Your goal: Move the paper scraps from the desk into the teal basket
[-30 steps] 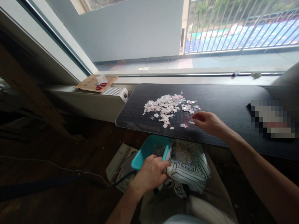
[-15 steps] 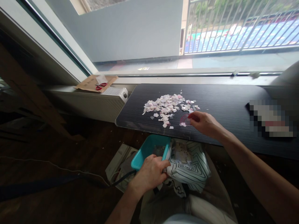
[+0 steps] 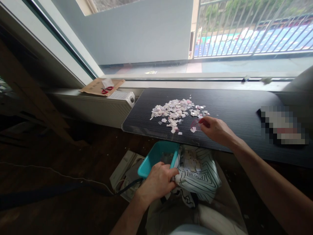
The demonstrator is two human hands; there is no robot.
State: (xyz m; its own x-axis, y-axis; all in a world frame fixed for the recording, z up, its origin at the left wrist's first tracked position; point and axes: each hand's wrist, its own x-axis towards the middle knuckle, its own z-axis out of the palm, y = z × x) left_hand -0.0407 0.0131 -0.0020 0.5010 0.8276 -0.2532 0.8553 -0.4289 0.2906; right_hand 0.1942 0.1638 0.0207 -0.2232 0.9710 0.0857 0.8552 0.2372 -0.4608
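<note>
A heap of small white and pink paper scraps (image 3: 176,111) lies on the black tabletop (image 3: 227,107). My right hand (image 3: 215,129) rests on the table at the heap's right edge, fingers pinched on a small clear pinkish piece (image 3: 195,124) beside a few loose scraps. Below the table's front edge, my left hand (image 3: 157,182) grips the rim of a teal plastic tray (image 3: 156,156) held over my lap. A black-and-white striped cloth (image 3: 198,178) lies next to the tray on my lap.
A white radiator (image 3: 119,95) stands left of the table, with a cardboard sheet and red scissors (image 3: 107,90) on it. A blurred-out object (image 3: 282,125) lies at the table's right. A cable (image 3: 61,176) runs across the dark wooden floor. The window and railing are behind.
My right hand has slid a little to the left and farther onto the table with the clear piece. The left hand and tray have stayed put.
</note>
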